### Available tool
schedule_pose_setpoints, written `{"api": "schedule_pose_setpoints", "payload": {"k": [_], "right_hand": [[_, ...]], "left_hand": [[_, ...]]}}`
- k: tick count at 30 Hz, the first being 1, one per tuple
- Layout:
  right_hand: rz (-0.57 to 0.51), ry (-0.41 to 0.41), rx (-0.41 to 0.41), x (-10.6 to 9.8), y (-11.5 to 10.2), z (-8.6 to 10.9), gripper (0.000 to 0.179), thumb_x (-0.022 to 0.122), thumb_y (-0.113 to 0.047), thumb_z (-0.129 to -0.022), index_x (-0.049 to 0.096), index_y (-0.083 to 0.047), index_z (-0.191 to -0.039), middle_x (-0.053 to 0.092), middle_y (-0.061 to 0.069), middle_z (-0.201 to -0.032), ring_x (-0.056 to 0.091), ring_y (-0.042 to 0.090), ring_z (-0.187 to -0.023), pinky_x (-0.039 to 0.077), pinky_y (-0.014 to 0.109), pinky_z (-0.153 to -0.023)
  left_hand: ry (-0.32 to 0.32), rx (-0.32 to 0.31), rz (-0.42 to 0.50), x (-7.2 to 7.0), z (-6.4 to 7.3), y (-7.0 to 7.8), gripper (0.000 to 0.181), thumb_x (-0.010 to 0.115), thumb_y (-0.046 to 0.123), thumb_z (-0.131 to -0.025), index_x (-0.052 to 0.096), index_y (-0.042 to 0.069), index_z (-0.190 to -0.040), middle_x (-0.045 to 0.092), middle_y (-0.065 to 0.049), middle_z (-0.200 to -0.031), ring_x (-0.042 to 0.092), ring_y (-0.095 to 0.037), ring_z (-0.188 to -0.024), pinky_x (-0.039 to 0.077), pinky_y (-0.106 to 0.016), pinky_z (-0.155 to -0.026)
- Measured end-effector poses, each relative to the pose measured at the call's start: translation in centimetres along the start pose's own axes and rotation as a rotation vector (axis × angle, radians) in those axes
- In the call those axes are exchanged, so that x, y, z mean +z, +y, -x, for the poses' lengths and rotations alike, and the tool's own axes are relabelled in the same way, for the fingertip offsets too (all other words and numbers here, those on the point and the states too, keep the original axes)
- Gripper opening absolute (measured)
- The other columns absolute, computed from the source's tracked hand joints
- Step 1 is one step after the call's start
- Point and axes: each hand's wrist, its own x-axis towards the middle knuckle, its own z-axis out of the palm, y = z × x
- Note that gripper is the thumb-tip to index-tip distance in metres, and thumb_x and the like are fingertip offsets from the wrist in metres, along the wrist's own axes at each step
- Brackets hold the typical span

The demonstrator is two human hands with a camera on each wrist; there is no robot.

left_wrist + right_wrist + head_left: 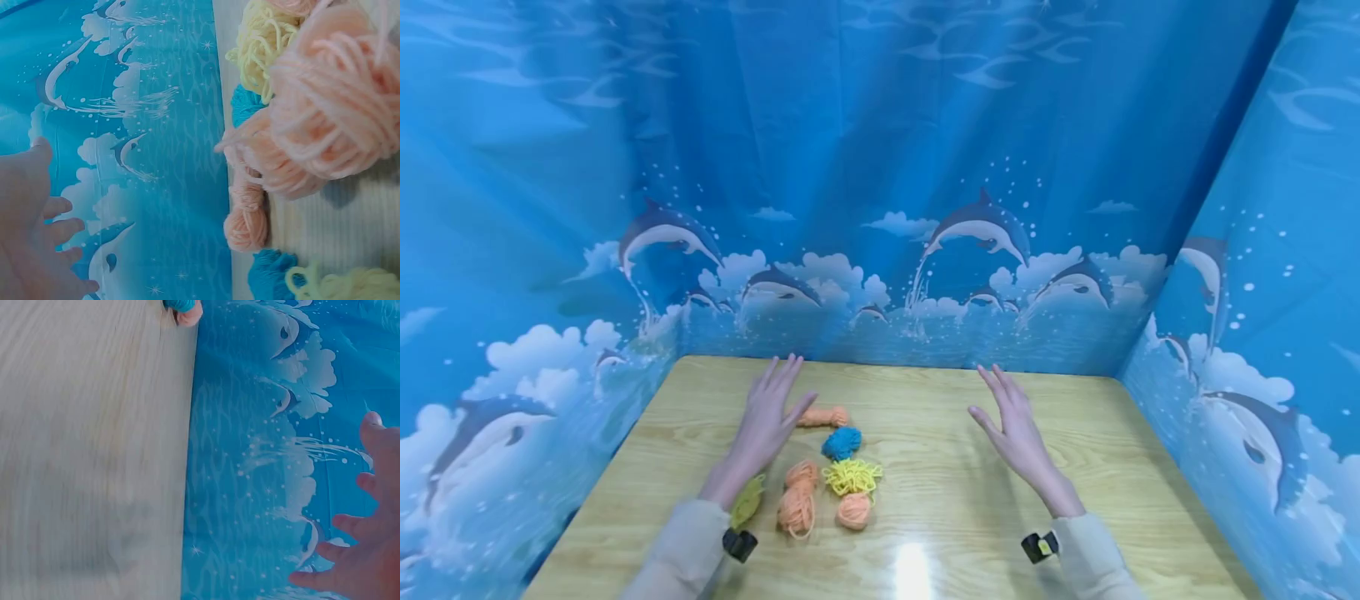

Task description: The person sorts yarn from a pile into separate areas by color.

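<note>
My left hand (765, 421) hovers over the left part of the table with its fingers straight and holds nothing. Beside it lie an orange yarn skein (822, 417), a blue yarn bundle (842, 443), a loose yellow yarn bundle (852, 477), a small peach yarn ball (853, 511) and a larger orange skein (800, 498). A yellow-green yarn bundle (747, 502) is partly hidden by the left forearm. Another blue bundle (272, 275) shows low in the left wrist view. Over the right part, my right hand (1018, 429) is also held with fingers extended, touching nothing.
The wooden table (940, 467) is enclosed at the back and sides by a blue curtain (880, 167) printed with dolphins and clouds. Each wrist wears a small black camera, such as the right one (1039, 547). A bright glare falls near the table's front.
</note>
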Motion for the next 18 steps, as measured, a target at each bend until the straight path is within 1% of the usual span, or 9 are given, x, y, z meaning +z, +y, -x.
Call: {"api": "schedule_pose_setpoints", "payload": {"k": [4,7,9,11,12,18], "right_hand": [[-0.115,0.016,-0.016,0.7,-0.1,0.0,0.063,0.060,-0.024,-0.104,0.032,-0.013,-0.159,0.029,0.021,-0.162,0.027,0.047,-0.146,0.022,0.074,-0.113],[-0.211,0.028,-0.015,1.4,-0.3,0.2,0.059,0.059,-0.021,-0.104,0.036,-0.015,-0.157,0.037,0.018,-0.159,0.035,0.042,-0.144,0.031,0.069,-0.112],[-0.266,0.034,-0.009,1.9,-0.4,0.3,0.056,0.060,-0.020,-0.104,0.039,-0.015,-0.156,0.041,0.017,-0.156,0.040,0.041,-0.140,0.038,0.067,-0.109],[-0.308,0.034,0.002,2.5,-0.5,0.4,0.054,0.061,-0.019,-0.103,0.042,-0.015,-0.154,0.044,0.017,-0.153,0.044,0.040,-0.137,0.042,0.066,-0.106],[-0.331,0.036,0.006,2.7,-0.6,0.4,0.053,0.061,-0.019,-0.103,0.043,-0.013,-0.153,0.045,0.018,-0.153,0.045,0.040,-0.136,0.042,0.066,-0.106],[-0.445,0.038,0.021,4.0,-0.9,0.5,0.049,0.063,-0.016,-0.101,0.050,-0.008,-0.148,0.049,0.016,-0.150,0.050,0.040,-0.133,0.044,0.064,-0.106]], "left_hand": [[0.015,-0.006,0.077,0.1,0.5,-0.3,0.066,0.052,0.042,-0.106,0.031,0.010,-0.159,0.030,-0.014,-0.164,0.015,-0.038,-0.154,0.016,-0.066,-0.120],[0.026,-0.005,0.132,0.2,1.0,-0.6,0.063,0.051,0.040,-0.107,0.033,0.010,-0.159,0.033,-0.014,-0.163,0.021,-0.040,-0.152,0.023,-0.067,-0.118],[0.034,0.002,0.166,0.4,1.4,-0.9,0.060,0.051,0.037,-0.107,0.035,0.009,-0.158,0.035,-0.016,-0.161,0.026,-0.041,-0.149,0.026,-0.066,-0.117],[0.034,0.001,0.194,0.5,1.7,-1.1,0.058,0.051,0.035,-0.107,0.035,0.009,-0.158,0.037,-0.017,-0.160,0.031,-0.041,-0.147,0.028,-0.065,-0.117],[0.034,0.003,0.204,0.6,1.9,-1.2,0.058,0.051,0.033,-0.108,0.036,0.008,-0.157,0.038,-0.017,-0.159,0.032,-0.042,-0.147,0.029,-0.064,-0.117],[0.033,-0.035,0.236,1.0,2.8,-1.5,0.055,0.050,0.033,-0.108,0.038,0.012,-0.157,0.043,-0.016,-0.156,0.041,-0.041,-0.142,0.033,-0.063,-0.115]]}}
